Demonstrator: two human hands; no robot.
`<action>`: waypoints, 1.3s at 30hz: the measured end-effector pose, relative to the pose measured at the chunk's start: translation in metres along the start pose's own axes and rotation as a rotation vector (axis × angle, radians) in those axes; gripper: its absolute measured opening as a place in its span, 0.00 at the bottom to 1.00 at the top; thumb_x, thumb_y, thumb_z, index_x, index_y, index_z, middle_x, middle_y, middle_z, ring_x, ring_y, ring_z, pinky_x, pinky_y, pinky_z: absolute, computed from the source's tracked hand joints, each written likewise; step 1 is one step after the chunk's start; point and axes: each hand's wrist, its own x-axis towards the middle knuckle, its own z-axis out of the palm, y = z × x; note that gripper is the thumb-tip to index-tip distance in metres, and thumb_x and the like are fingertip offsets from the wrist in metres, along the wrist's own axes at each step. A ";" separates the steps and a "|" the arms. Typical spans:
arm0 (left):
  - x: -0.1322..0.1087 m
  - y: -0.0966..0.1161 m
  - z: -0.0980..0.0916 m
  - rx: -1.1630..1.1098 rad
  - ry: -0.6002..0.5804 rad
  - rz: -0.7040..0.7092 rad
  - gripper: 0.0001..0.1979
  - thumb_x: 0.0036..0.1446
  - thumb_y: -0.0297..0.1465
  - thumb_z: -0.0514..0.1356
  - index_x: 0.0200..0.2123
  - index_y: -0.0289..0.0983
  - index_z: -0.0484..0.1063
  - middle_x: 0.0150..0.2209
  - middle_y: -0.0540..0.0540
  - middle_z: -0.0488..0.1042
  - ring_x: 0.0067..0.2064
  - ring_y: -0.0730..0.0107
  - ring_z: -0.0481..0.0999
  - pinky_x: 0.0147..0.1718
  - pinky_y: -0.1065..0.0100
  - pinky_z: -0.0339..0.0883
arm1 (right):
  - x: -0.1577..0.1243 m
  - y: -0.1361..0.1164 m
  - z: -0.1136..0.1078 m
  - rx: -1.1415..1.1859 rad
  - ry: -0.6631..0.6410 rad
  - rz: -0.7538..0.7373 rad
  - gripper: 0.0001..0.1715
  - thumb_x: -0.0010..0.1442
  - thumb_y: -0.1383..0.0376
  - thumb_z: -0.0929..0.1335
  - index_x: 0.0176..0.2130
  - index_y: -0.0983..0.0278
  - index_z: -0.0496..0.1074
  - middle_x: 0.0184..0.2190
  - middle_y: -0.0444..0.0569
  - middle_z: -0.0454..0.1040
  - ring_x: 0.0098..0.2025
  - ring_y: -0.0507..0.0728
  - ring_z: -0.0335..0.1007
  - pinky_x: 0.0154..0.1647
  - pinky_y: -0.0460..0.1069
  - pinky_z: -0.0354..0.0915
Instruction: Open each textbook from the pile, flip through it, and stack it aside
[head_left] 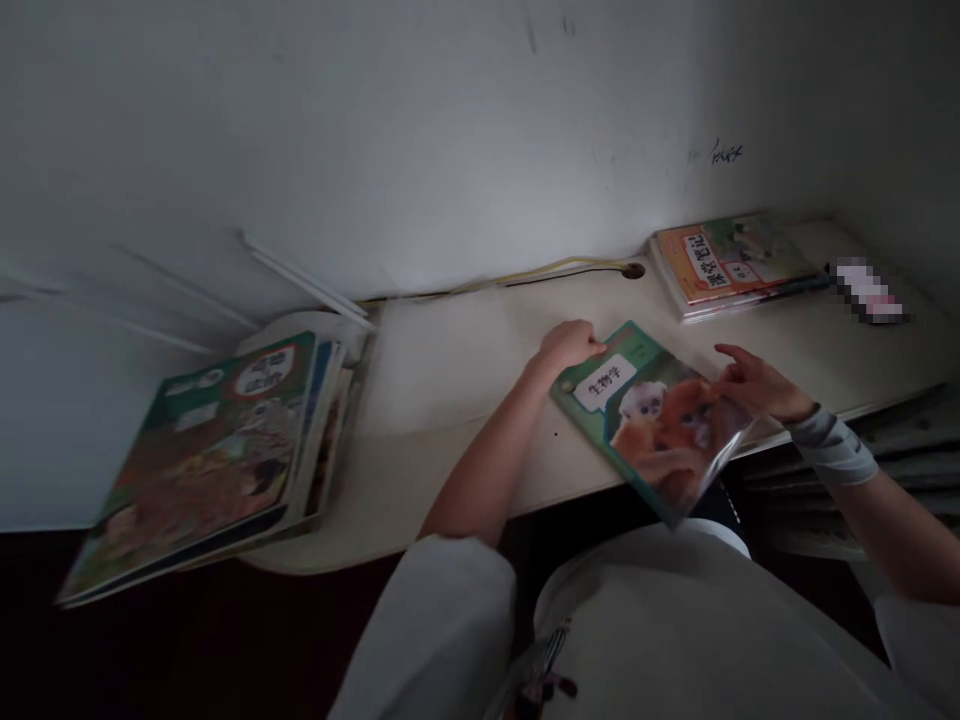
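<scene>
A green biology textbook (660, 420) with two monkeys on its cover is tilted over the desk's front edge, close to my body. My left hand (574, 345) grips its upper left edge, with the fingers partly hidden behind the cover. On the book's right side is my right hand (757, 385), its index finger raised and the thumb side against the cover's edge. Whether those other fingers pinch the book is blurred. A grey band wraps my right wrist.
A stack of books (202, 460) overhangs the left end of the white desk (427, 470). More books (735, 265) lie at the back right, beside a pixelated object (870, 290). A yellow cable (555, 270) runs along the wall to a hole in the desk.
</scene>
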 end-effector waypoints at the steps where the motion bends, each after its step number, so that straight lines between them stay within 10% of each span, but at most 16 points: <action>1: -0.016 -0.010 -0.001 0.012 -0.036 -0.022 0.11 0.53 0.37 0.60 0.29 0.36 0.76 0.31 0.43 0.78 0.36 0.62 0.76 0.33 0.68 0.62 | 0.008 -0.005 0.001 -0.029 -0.021 -0.026 0.40 0.55 0.60 0.68 0.62 0.68 0.54 0.27 0.44 0.74 0.27 0.55 0.71 0.27 0.48 0.66; 4: -0.062 -0.032 -0.002 0.041 -0.101 -0.123 0.10 0.53 0.36 0.59 0.27 0.36 0.76 0.26 0.44 0.77 0.31 0.62 0.76 0.31 0.66 0.63 | 0.041 -0.027 -0.001 -0.269 -0.041 -0.153 0.34 0.53 0.67 0.68 0.59 0.68 0.61 0.30 0.47 0.75 0.32 0.56 0.72 0.35 0.49 0.67; 8: -0.103 -0.018 0.011 0.050 0.193 -0.154 0.15 0.61 0.35 0.51 0.46 0.36 0.72 0.45 0.38 0.76 0.46 0.58 0.75 0.42 0.62 0.67 | 0.074 -0.062 0.002 -0.710 0.082 -0.294 0.29 0.58 0.71 0.62 0.60 0.67 0.62 0.42 0.56 0.77 0.43 0.62 0.72 0.45 0.55 0.65; 13: -0.104 0.032 0.047 0.174 0.197 0.234 0.31 0.64 0.44 0.46 0.64 0.31 0.55 0.68 0.34 0.49 0.69 0.48 0.44 0.62 0.45 0.45 | 0.043 -0.084 0.043 -0.973 0.327 -0.590 0.27 0.65 0.68 0.57 0.61 0.71 0.61 0.61 0.62 0.63 0.63 0.66 0.56 0.62 0.64 0.49; 16: -0.092 0.041 0.061 0.227 0.123 0.270 0.36 0.64 0.47 0.43 0.66 0.28 0.48 0.69 0.34 0.41 0.70 0.48 0.38 0.63 0.40 0.39 | 0.016 -0.073 0.071 -0.970 0.198 -0.779 0.33 0.66 0.55 0.57 0.61 0.75 0.60 0.63 0.63 0.59 0.66 0.65 0.51 0.65 0.62 0.46; 24: -0.082 0.024 0.059 0.197 0.031 0.140 0.40 0.63 0.51 0.36 0.68 0.28 0.40 0.70 0.36 0.39 0.70 0.52 0.37 0.64 0.43 0.35 | 0.019 -0.024 0.058 -0.940 0.113 -0.583 0.49 0.64 0.43 0.54 0.62 0.82 0.55 0.63 0.71 0.56 0.64 0.70 0.52 0.62 0.65 0.47; 29: -0.071 0.001 0.047 0.140 0.129 -0.010 0.35 0.64 0.47 0.42 0.66 0.29 0.48 0.68 0.32 0.47 0.68 0.47 0.46 0.62 0.45 0.45 | 0.029 -0.007 0.032 -0.871 0.252 -0.362 0.41 0.64 0.47 0.58 0.61 0.77 0.58 0.62 0.70 0.59 0.63 0.71 0.53 0.59 0.66 0.51; 33: -0.055 -0.031 0.024 -0.035 0.268 -0.273 0.25 0.63 0.42 0.48 0.52 0.28 0.67 0.51 0.30 0.72 0.54 0.51 0.70 0.49 0.59 0.63 | 0.043 0.010 -0.006 -0.641 0.392 0.003 0.27 0.63 0.52 0.60 0.46 0.70 0.72 0.44 0.64 0.74 0.47 0.66 0.70 0.45 0.57 0.64; 39: -0.025 -0.044 0.009 -0.286 0.105 -0.189 0.16 0.56 0.41 0.57 0.28 0.34 0.74 0.30 0.42 0.77 0.34 0.64 0.75 0.34 0.67 0.63 | 0.061 0.008 -0.021 -0.410 0.172 -0.006 0.23 0.59 0.52 0.64 0.22 0.63 0.71 0.21 0.49 0.72 0.28 0.57 0.69 0.31 0.50 0.61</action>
